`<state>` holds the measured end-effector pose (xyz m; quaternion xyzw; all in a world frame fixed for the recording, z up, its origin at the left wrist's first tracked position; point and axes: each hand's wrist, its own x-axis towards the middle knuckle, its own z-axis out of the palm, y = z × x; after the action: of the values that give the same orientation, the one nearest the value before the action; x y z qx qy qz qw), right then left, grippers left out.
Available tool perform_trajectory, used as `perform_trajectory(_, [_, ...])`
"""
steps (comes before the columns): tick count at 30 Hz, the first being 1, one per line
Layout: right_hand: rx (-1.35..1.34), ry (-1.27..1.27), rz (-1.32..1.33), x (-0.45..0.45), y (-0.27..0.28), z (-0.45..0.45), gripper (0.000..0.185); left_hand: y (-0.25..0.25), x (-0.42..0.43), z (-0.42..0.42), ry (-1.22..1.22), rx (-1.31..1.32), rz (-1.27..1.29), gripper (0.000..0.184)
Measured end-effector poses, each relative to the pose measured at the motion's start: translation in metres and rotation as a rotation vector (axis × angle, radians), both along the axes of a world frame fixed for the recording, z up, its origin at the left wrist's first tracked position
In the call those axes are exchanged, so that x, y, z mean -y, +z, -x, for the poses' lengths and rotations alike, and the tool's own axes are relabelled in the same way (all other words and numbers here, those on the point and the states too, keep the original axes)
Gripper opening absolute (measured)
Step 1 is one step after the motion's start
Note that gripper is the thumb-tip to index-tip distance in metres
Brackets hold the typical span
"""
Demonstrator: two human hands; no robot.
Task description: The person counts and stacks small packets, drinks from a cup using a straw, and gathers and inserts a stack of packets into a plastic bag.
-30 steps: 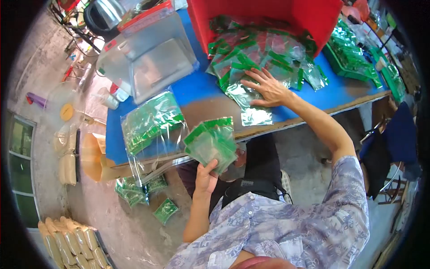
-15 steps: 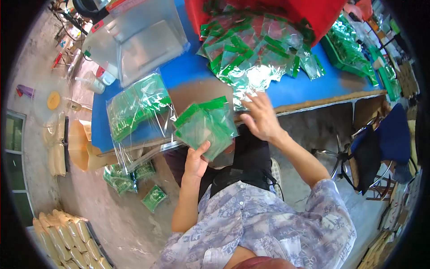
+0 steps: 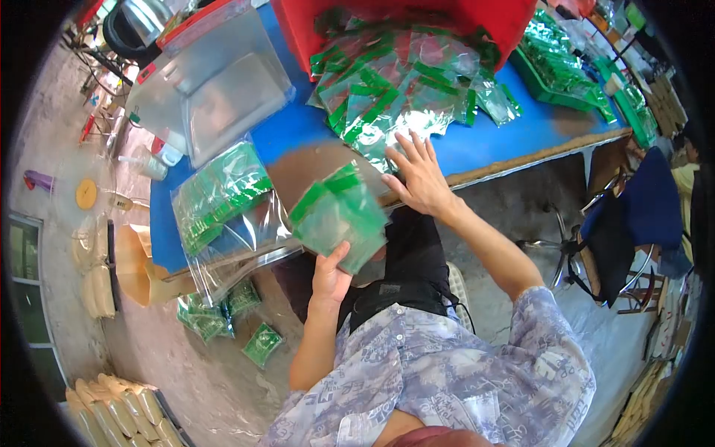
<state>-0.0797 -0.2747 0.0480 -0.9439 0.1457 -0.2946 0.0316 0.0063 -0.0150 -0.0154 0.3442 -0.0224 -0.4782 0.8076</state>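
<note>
"So, which hand is nearer the packet pile (image 3: 402,86)?"

"The right hand (image 3: 423,179), fingers spread at its near edge; I can't tell whether they touch. The pile lies ahead of it, running from the red container (image 3: 514,22) toward the front edge of the counter (image 3: 484,150)."

"And the left hand (image 3: 333,272)?"

"Pinching a packet fan (image 3: 339,220) by its lower edge, slanting up and away. Blue surface shows right of the pile; a clear bag (image 3: 257,223) lies left of the fan."

This looks like a small packing workshop, judging by the rough grey floor (image 3: 216,395), the blue table (image 3: 510,138) with green-edged packets (image 3: 417,82) heaped at a red bin (image 3: 294,33), and the stacked tan packs (image 3: 123,408).
</note>
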Motion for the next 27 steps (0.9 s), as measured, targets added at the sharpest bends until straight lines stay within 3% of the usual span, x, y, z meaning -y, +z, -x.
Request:
perform_trajectory(1, [-0.085, 0.002, -0.002, 0.003, -0.003, 0.001, 0.042, -0.001, -0.006, 0.001, 0.006, -0.044, 0.028, 0.051])
perform_trajectory(4, [-0.168, 0.352, -0.288, -0.022, -0.005, 0.011, 0.043, -0.007, -0.001, 0.002, 0.055, -0.088, 0.037, 0.051])
perform_trajectory(5, [-0.11, 0.499, -0.233, -0.029, -0.011, 0.011, 0.039, -0.008, 0.001, 0.005, 0.077, -0.092, 0.024, 0.051])
perform_trajectory(6, [-0.183, 0.58, -0.338, -0.034, 0.001, 0.011, 0.038, -0.008, 0.003, 0.007, 0.088, -0.098, 0.019, 0.051])
perform_trajectory(8, [-0.185, 0.56, -0.521, -0.022, 0.0, 0.008, 0.037, -0.004, 0.009, 0.008, 0.096, -0.106, 0.004, 0.051])
perform_trajectory(10, [-0.089, 0.364, -0.473, 0.016, 0.012, -0.002, 0.039, -0.004, 0.01, 0.007, 0.082, -0.086, -0.029, 0.052])
perform_trajectory(12, [0.06, -0.078, -0.016, 0.045, -0.004, -0.005, 0.044, -0.004, 0.01, 0.005, 0.075, -0.086, -0.012, 0.052])
perform_trajectory(16, [-0.134, 0.168, -0.084, 0.015, -0.004, 0.019, 0.044, -0.004, 0.003, 0.005, 0.033, -0.137, 0.135, 0.052])
perform_trajectory(18, [-0.167, 0.46, -0.485, -0.015, -0.002, 0.018, 0.035, -0.006, 0.002, 0.008, 0.047, -0.152, 0.139, 0.053])
perform_trajectory(19, [-0.142, 0.622, -0.417, -0.018, -0.008, 0.012, 0.03, -0.007, 0.006, 0.009, 0.073, -0.146, 0.104, 0.054])
perform_trajectory(22, [-0.319, 0.391, -0.764, -0.011, 0.008, -0.016, 0.03, -0.004, 0.005, 0.006, 0.116, -0.092, 0.003, 0.057])
perform_trajectory(23, [0.009, 0.367, -0.578, -0.001, 0.009, -0.032, 0.034, -0.002, 0.006, 0.004, 0.119, -0.069, -0.027, 0.058])
perform_trajectory(24, [0.115, 0.259, -0.393, 0.012, 0.01, -0.047, 0.043, 0.0, 0.005, 0.005, 0.108, -0.067, -0.014, 0.058])
perform_trajectory(26, [-0.102, 0.125, -0.081, 0.042, -0.007, -0.062, 0.051, 0.002, -0.003, 0.007, 0.095, -0.061, 0.016, 0.059])
perform_trajectory(27, [-0.144, 0.175, -0.072, 0.044, -0.017, -0.058, 0.054, 0.007, -0.006, 0.007, 0.092, -0.023, 0.032, 0.059])
